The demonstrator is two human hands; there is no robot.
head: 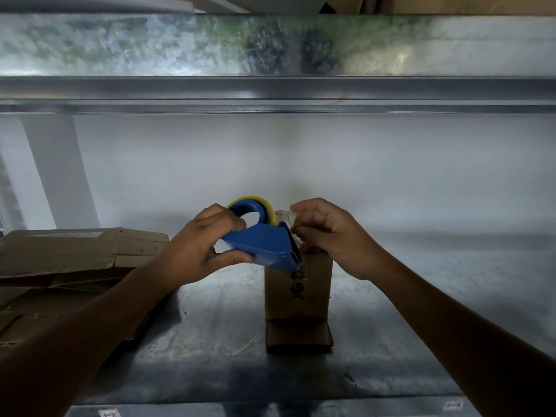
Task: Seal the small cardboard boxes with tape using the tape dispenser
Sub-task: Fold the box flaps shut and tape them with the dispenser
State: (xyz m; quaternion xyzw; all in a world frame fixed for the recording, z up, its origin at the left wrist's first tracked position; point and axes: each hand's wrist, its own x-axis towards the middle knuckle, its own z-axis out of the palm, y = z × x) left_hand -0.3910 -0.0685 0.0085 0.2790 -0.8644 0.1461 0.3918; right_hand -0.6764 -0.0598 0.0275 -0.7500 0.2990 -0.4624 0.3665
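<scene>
A small brown cardboard box (pixel 298 293) lies on the metal shelf (pixel 421 296), its long side pointing away from me and one end flap open toward me. My left hand (pixel 198 245) grips the blue tape dispenser (pixel 264 245), whose yellowish tape roll (pixel 267 207) sits on top. The dispenser's cutter end hangs just over the box's far top. My right hand (pixel 328 233) pinches the clear tape end (pixel 285 218) pulled out beside the cutter, above the box.
A pile of flattened cardboard boxes (pixel 69 266) lies at the left on the shelf. A galvanised shelf beam (pixel 270 88) crosses overhead. A white wall (pixel 331 164) closes the back. A grey post (pixel 57 170) stands at left.
</scene>
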